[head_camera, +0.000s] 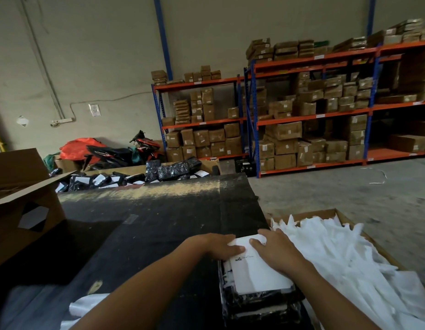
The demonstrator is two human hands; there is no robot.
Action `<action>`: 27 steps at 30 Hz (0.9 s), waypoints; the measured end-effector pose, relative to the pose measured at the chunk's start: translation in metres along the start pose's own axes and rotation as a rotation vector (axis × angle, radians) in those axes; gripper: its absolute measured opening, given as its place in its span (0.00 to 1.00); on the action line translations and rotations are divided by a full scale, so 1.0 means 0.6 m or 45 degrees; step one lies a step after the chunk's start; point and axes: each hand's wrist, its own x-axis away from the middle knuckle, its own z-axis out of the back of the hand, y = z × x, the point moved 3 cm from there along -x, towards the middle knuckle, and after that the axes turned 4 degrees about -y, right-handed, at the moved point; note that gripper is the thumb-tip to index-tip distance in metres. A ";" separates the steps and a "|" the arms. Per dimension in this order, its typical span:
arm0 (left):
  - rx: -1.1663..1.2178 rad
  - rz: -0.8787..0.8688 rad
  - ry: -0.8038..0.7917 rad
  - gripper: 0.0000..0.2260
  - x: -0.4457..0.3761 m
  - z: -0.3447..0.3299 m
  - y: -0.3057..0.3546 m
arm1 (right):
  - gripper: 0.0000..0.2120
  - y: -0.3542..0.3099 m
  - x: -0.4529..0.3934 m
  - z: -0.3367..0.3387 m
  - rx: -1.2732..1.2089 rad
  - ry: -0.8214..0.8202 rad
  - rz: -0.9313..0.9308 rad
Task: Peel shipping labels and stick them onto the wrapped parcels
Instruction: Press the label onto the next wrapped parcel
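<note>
The left hand [215, 246] lies flat, fingers straight, pressing the far left corner of the label [259, 267]. The label's long axis runs away from the person (tilted slightly left) atop a black parcel [259, 300]. The right hand [275, 250], fingers straight, presses its far right corner.

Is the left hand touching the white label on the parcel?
Touching: in the head view, the left hand lies with its fingertips on the white label, no gap.

Dim indoor light — the black plastic-covered worktable [159, 222] is murky, with a dull glare streak across its far edge. Wide-angle distortion bends the orange-and-blue metal shelving racks [314, 110], and the corners look soft, slightly blurred.
</note>
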 end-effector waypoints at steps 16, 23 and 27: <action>-0.080 0.010 0.018 0.32 0.008 0.012 0.018 | 0.23 -0.015 0.007 0.041 0.022 -0.198 0.063; -0.052 0.072 -0.039 0.34 0.002 0.001 0.004 | 0.21 0.022 0.038 0.033 -0.256 -0.109 0.055; -0.095 0.080 -0.042 0.35 0.016 0.002 -0.003 | 0.24 0.018 0.055 0.046 -0.196 -0.210 0.087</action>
